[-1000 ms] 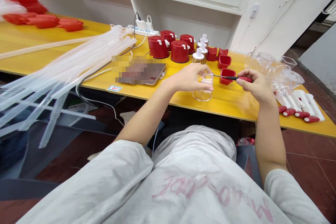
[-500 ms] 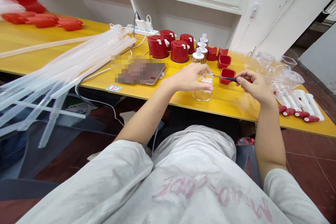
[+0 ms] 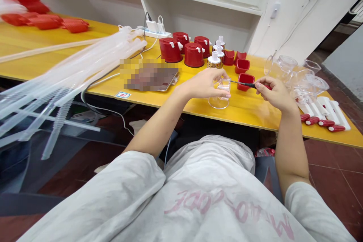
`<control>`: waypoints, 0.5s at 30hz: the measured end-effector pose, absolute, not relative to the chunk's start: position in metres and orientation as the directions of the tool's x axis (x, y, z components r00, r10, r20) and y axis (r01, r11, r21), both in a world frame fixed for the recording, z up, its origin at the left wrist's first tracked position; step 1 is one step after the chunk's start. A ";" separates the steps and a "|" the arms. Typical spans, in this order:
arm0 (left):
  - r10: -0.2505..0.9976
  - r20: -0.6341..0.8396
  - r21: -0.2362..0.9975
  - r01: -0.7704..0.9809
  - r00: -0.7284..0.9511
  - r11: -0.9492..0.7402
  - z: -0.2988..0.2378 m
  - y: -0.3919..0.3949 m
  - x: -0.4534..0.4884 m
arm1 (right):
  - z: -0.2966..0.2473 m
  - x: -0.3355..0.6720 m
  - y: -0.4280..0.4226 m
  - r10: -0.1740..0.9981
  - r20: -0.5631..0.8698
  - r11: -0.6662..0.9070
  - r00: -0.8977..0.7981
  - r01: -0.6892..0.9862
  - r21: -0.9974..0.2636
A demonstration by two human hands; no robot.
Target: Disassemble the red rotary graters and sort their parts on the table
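My left hand [image 3: 211,84] is closed around the upper part of a clear plastic piece [image 3: 218,103], whose round rim rests on the table near its front edge. In my right hand [image 3: 273,92] is a screwdriver [image 3: 247,84] with a thin metal shaft and a dark handle. The shaft points left and its tip meets the side of the clear piece, close to my left fingertips. Just behind the screwdriver stands a small red square cup [image 3: 245,82]. My left fingers hide part of the clear piece.
Red round housings [image 3: 194,55] and metal drums with white tops [image 3: 214,59] stand at the back. Clear plastic parts [image 3: 292,70] and white pieces with red grips [image 3: 326,123] lie right. A tablet-like device [image 3: 167,79], cables and long clear plastic tubes [image 3: 93,58] are left.
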State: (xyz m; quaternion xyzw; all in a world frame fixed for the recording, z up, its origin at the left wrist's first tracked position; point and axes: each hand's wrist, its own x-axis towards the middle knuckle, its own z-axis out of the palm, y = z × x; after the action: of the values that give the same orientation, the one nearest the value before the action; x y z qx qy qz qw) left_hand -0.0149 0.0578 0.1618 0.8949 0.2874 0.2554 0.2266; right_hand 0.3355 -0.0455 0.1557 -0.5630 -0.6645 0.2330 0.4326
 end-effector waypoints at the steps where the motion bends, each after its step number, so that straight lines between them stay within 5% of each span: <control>1: 0.630 0.328 0.553 0.398 0.704 -0.732 0.162 0.058 -0.015 | 0.156 0.335 -0.046 0.950 0.313 0.259 0.007 0.544 -0.798; 15: 0.631 0.323 0.562 0.394 0.705 -0.728 0.163 0.056 -0.016 | 0.158 0.335 -0.047 0.942 0.335 0.279 0.013 0.524 -0.805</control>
State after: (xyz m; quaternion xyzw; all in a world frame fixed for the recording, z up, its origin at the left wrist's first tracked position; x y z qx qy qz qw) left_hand -0.0156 0.0561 0.1632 0.8936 0.2869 0.2554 0.2322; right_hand 0.3351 -0.0471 0.1584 -0.5532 -0.6627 0.2333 0.4477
